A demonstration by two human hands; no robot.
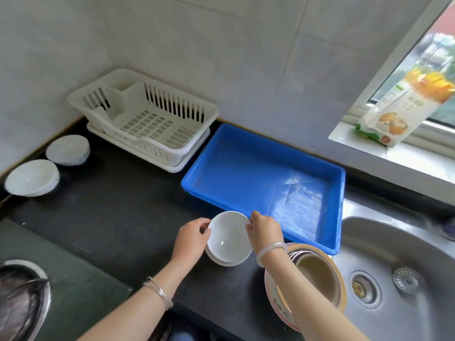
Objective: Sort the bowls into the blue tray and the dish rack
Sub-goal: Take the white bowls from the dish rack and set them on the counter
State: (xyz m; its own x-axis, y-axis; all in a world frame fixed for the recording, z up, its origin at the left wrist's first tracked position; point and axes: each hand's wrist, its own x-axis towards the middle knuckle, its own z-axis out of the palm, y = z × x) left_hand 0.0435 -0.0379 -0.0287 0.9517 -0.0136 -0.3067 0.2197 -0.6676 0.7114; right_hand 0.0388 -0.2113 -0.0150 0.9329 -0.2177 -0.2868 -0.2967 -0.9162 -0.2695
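Here the left hand (190, 236) and right hand (264, 230) each pinch opposite sides of the rim of the top bowl (229, 237). This white bowl sits in, or just above, a short white stack (221, 262) on the table (118, 212), right at the near corner of the blue tray (246, 163). I cannot tell whether the bowl has cleared the one below it. The tray and the rack (157, 124) behind it both hold nothing yet, so I judge the sorting has barely begun.

The main risk is the fingertip grip. Glazed ware held only by the rim can slip, especially if it is wet. If the lower bowl clings by suction, it may rise with the top one and then drop onto the table. The tray wall is also close, so a low, quick carry could knock the bowl against it.

A pile of coloured bowls (317, 274) stands just beside the right forearm at the edge of the sink (394, 254). Drawing that arm back or swinging the elbow out could nudge the pile toward the basin. Two upturned bowls (67, 150) wait at the far left, well apart from all this.
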